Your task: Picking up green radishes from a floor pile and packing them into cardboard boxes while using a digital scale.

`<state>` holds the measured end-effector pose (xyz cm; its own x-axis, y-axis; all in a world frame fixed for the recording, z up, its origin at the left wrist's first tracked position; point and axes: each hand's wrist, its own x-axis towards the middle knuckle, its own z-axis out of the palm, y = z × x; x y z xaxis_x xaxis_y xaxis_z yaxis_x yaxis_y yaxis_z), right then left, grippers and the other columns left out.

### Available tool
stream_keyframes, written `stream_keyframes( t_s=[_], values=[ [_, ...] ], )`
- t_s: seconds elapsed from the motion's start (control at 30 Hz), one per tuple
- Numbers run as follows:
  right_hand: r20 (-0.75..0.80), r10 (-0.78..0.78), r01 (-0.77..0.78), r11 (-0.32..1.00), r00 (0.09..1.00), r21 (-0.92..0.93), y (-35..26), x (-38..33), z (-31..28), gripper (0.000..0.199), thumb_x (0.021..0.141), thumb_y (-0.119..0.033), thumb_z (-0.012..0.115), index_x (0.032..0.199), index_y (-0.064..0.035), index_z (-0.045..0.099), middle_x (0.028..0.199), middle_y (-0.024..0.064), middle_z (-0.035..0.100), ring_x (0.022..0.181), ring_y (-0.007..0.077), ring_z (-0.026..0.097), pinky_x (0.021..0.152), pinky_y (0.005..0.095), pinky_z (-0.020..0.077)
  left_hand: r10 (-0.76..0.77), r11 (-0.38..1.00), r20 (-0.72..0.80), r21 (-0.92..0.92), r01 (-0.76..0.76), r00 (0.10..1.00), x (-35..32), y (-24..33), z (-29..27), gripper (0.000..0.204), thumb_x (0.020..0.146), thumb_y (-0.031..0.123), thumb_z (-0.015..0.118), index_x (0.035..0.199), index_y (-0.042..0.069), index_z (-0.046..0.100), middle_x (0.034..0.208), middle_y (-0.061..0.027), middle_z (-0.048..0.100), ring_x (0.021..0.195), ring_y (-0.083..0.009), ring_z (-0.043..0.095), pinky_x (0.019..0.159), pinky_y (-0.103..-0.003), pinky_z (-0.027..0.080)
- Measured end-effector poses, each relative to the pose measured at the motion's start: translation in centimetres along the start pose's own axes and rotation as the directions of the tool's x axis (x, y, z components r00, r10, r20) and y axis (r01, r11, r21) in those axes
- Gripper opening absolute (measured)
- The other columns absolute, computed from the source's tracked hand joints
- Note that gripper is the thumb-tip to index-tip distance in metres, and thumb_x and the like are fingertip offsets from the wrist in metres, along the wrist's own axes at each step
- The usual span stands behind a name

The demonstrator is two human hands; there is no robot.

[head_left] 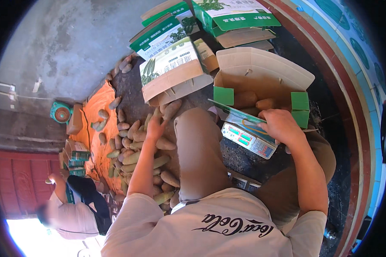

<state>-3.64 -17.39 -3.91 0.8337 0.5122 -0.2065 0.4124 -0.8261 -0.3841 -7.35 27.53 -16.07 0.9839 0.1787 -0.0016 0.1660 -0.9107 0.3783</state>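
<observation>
My left hand [155, 127] reaches over the heap of long green and brownish radishes [131, 158], left of my raised knee. Its fingers look stretched out and apart among the radishes, with a brownish radish [172, 110] just beyond them; the fingertips are partly hidden. My right hand [283, 124] grips the front flap of an open green-and-brown carton [266, 60]. Several brownish radishes [245, 99] lie inside that carton. Under its front flap, a white digital scale [249, 140] shows its lit display and keypad.
Printed green-and-white cartons [171, 64] stand beyond the heap, with another carton [236, 17] farther back. An orange sheet [99, 107] lies under radishes at the left. A small green fan [61, 112] is near the wall. At lower left, another person [75, 210] bends beside stacked cartons [76, 154].
</observation>
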Motion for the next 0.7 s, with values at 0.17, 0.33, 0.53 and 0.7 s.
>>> stream_keyframes(
  t_s=[0.17, 0.33, 0.53, 0.7],
  values=[
    [0.004, -0.011, 0.01, 0.998, 1.0, 0.067, -0.2, 0.1, 0.0, 0.025, 0.077, -0.023, 0.06, 0.094, -0.0044, 0.064, 0.087, 0.0167, 0.063, 0.085, 0.0326, 0.059, 0.076, 0.0419, 0.0455, -0.544, 0.825, 0.197, 0.302, 0.477, 0.816, -9.0, -13.4, 4.1, 0.044, 0.073, 0.032, 0.065, 0.109, 0.009, 0.058, 0.112, -0.0172, 0.055, 0.106, -0.032, 0.052, 0.09, -0.04, 0.042],
    [0.04, 0.027, -0.029, 0.997, 0.999, 0.066, -0.7, 0.4, -0.4, 0.026, 0.076, -0.021, 0.061, 0.096, -0.0038, 0.062, 0.091, 0.0164, 0.062, 0.085, 0.0337, 0.058, 0.077, 0.0422, 0.0444, -0.794, 0.599, 0.302, 0.54, 0.591, 0.528, -16.5, -15.7, 5.0, 0.058, 0.071, 0.03, 0.068, 0.125, 0.02, 0.046, 0.128, -0.0092, 0.045, 0.119, -0.0285, 0.043, 0.095, -0.04, 0.04],
    [-0.005, 0.007, -0.007, 0.999, 1.0, 0.054, -0.1, 0.6, -0.1, 0.028, 0.077, -0.02, 0.061, 0.1, -0.0041, 0.061, 0.093, 0.0163, 0.062, 0.087, 0.0337, 0.058, 0.078, 0.0412, 0.0441, -0.751, 0.59, 0.118, 0.562, 0.58, 0.65, -18.7, -16.3, 4.8, 0.065, 0.069, 0.018, 0.067, 0.127, 0.024, 0.039, 0.127, -0.0054, 0.041, 0.117, -0.0288, 0.043, 0.094, -0.039, 0.04],
    [-0.015, -0.008, 0.009, 0.997, 1.0, 0.081, -0.1, 0.9, -0.1, 0.028, 0.077, -0.02, 0.062, 0.099, -0.0041, 0.06, 0.092, 0.0164, 0.062, 0.088, 0.0339, 0.057, 0.078, 0.0413, 0.0439, -0.82, 0.516, 0.114, 0.571, 0.639, 0.56, -18.2, -18.3, 5.1, 0.055, 0.072, 0.017, 0.065, 0.122, 0.02, 0.043, 0.122, -0.0097, 0.045, 0.109, -0.0302, 0.05, 0.089, -0.039, 0.044]
  ],
)
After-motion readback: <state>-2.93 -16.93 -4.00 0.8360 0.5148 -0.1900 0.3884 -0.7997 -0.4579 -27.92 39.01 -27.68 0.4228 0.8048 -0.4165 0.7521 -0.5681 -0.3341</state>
